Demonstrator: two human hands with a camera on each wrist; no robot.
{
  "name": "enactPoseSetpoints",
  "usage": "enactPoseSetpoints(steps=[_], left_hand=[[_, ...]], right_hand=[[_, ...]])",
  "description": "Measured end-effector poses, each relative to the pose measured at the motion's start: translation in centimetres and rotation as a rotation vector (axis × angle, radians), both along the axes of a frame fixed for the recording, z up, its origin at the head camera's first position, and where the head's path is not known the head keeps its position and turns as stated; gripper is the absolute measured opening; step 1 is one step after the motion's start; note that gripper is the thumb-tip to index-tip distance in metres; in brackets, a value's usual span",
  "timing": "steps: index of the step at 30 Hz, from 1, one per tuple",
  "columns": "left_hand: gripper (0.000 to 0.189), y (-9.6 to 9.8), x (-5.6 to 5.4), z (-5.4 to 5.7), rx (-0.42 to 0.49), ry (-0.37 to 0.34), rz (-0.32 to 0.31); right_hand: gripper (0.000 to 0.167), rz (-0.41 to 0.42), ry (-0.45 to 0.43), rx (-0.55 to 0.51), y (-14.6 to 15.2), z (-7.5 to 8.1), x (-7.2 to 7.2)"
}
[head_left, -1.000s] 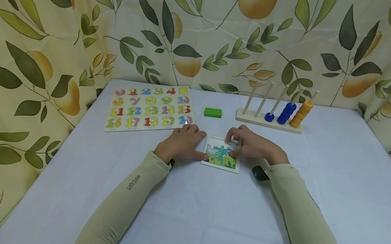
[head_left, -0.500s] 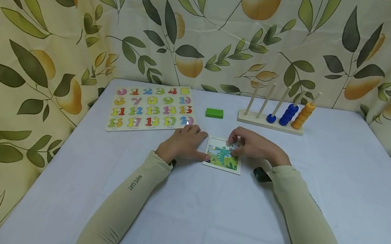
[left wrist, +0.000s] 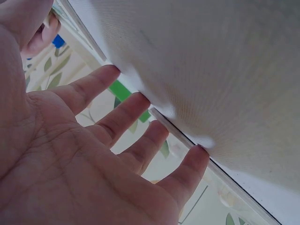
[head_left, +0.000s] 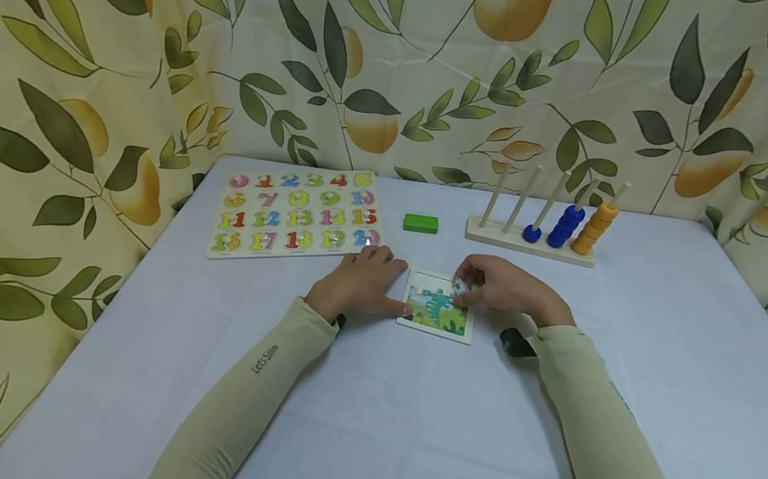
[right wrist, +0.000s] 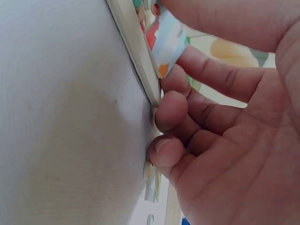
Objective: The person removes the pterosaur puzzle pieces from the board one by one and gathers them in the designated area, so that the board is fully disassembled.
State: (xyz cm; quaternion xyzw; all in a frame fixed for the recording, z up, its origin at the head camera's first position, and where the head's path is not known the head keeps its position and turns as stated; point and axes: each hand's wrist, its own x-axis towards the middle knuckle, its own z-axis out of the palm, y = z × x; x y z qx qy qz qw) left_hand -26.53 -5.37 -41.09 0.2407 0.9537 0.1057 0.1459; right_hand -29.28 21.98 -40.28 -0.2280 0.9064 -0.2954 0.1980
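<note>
Head view: right grip (head_left: 512, 288) (pinching a puzzle piece (right wrist: 168, 41)) has edged slightly rightward

The pale olive left sleeve (head_left: 232, 407), seven o'clock, reads "Let's Slim". The matching right sleeve (head_left: 609, 447), four o'clock, adjoins a black device (head_left: 517, 343).

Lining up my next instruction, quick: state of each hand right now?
Left hand: open, touching the dinosaur puzzle at its left edge.
Right hand: pinching a puzzle piece at the puzzle's far right corner.

Matt woven tablecloth (head_left: 400, 432), pale wooden abacus base (head_left: 514, 239), smooth puzzle piece (right wrist: 167, 41), cloth sleeves (head_left: 246, 401)
</note>
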Motion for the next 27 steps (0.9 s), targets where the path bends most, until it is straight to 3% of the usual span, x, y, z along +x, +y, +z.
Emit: enactPoseSetpoints(steps=[5,15,27], left_hand=[[0.086,0.0,0.0,0.0,0.003,-0.002,0.003],[0.086,0.0,0.1,0.1,0.001,0.005,-0.003],[0.087,-0.3,0.3,0.3,0.012,-0.035,-0.026]], right_hand=[[0.020,0.008,0.007,0.003,0.5,0.3,0.1],[0.012,0.009,0.051,-0.060,0.6,1.0,0.2],[0.011,-0.108,0.057,-0.154,1.2,2.5,0.8]])
